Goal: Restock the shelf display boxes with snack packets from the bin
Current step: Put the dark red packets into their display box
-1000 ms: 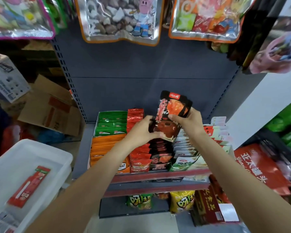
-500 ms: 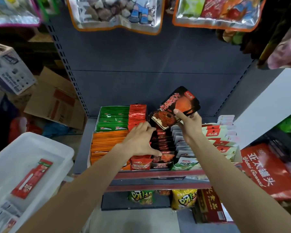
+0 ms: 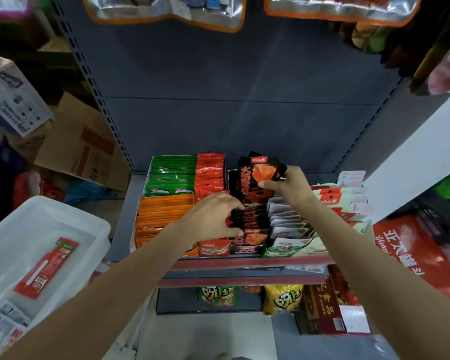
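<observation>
Dim, even light, perhaps from overhead; shadows are soft. Glare streaks the hanging foil bags [image 3: 166, 11]. Wide-angle bending and blur smear the frame's edges.

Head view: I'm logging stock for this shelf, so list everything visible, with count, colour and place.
black packet: one, black with orange, held upright behind the black row
black packet row: several, middle shelf box
green packets: a stack, back left
orange packets: a stack, front left
red packets: a row, right of the green
white packets: a row, right of the black
bin: one, clear white, lower left
red stick packet: one, in the bin
cardboard boxes: brown, far left
left hand: on the black row
right hand: holds the black packet
</observation>
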